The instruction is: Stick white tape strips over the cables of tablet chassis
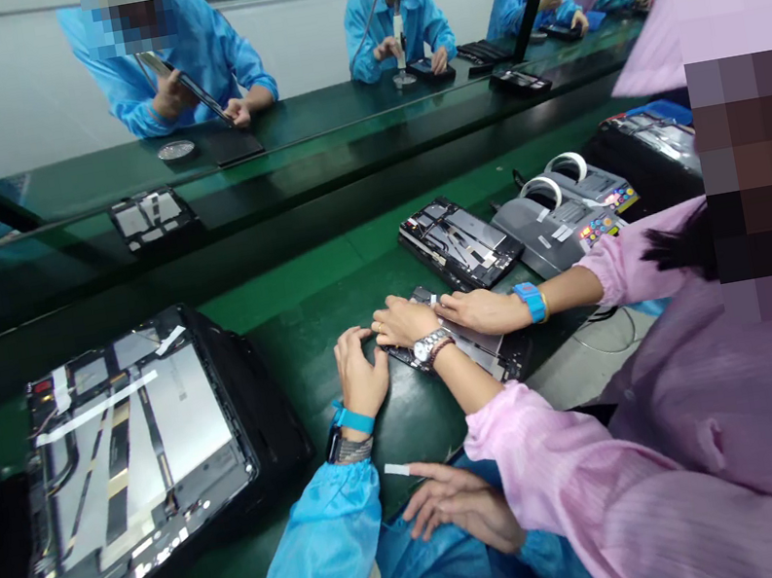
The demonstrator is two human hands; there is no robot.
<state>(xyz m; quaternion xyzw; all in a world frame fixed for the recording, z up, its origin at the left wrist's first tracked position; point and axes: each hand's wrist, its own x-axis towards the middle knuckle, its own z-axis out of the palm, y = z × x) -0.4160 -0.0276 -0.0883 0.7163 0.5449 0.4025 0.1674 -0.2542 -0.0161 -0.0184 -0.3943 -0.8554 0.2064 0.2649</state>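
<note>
Tape strip waits on a fingertip while a co-worker's hands cover the open device

The person's right hand [466,502] is near the lap, fingers loosely extended, with a white tape strip [396,471] clinging to the index fingertip; nothing is clasped in the palm. The left hand [362,377] lies on the near left side of the open device [470,342], fingers curved and thumb apart, not closed around anything; whether it touches the device's edge I cannot tell. The device lies on the green bench [304,327], partly hidden under a co-worker's near hand [402,321] and far hand [485,311], which reach in from the right in pink sleeves.

The step in hand appears to be fixing tape inside the device, with the co-worker working on it directly. The next move seems to call for a clear space between those hands, then a careful placement so that the strip does not fold or stick early.

Just beyond is a second open unit [459,242], with two grey tape dispensers [553,226] to its right. At the left, a larger-looking open unit [134,440] rests on a black stack [261,404]. On the far side, workers in blue [115,88] handle similar dark units.
</note>
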